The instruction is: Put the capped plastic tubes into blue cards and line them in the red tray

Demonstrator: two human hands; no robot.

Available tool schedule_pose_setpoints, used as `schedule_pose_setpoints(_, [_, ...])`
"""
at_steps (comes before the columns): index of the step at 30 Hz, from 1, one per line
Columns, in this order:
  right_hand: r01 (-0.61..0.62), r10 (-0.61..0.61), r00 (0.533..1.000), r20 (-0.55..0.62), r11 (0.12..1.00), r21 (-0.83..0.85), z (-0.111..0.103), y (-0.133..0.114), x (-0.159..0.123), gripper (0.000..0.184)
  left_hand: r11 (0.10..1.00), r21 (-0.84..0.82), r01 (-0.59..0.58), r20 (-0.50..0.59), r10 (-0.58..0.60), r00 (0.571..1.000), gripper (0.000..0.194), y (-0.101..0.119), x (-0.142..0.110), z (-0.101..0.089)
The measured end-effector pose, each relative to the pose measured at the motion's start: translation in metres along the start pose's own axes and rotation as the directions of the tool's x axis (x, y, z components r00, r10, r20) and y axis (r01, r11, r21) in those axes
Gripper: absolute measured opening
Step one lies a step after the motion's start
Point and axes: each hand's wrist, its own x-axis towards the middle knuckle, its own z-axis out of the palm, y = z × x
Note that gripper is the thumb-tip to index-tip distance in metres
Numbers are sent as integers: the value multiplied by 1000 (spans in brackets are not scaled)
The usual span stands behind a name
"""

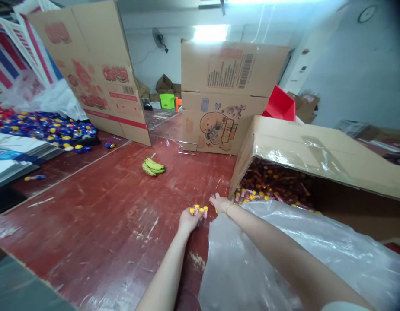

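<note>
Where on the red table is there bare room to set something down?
The widest bare patch of table lies between the bananas, left hand and near edge. Another lies between the bananas, wire stand and right hand. Crowded: the left, with the blue pile and white stack; the right, with the open box and plastic sheet.

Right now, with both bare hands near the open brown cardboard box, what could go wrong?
The left hand holds several small pink tubes with yellow caps; one could slip onto the worn red tabletop.
The right forearm crosses the loose translucent plastic sheet, which might snag and shift.
More yellow-capped tubes lie heaped near the opening of the brown cardboard box, so a bump might spill some.
</note>
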Motion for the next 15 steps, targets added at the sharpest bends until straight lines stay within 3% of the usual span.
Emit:
schedule_pose_setpoints(4, [35,-36,999,-35,999,-38,14,3,-4,36,993,115,23,-32,-19,999,37,19,-14,22])
schedule_pose_setpoints(10, [141,-128,968,-217,989,46,-2,7,-35,28,955,295,17,6,-19,1000,42,49,-13,34])
schedule_pose_setpoints(12, [189,-157,941,-299,979,82,-12,22,-58,21,938,348,6,40,-21,999,40,60,-8,38])
schedule_pose_setpoints(15, [197,-131,913,-386,971,136,-24,65,-97,18,915,401,-46,97,8,995,35,76,-3,48])
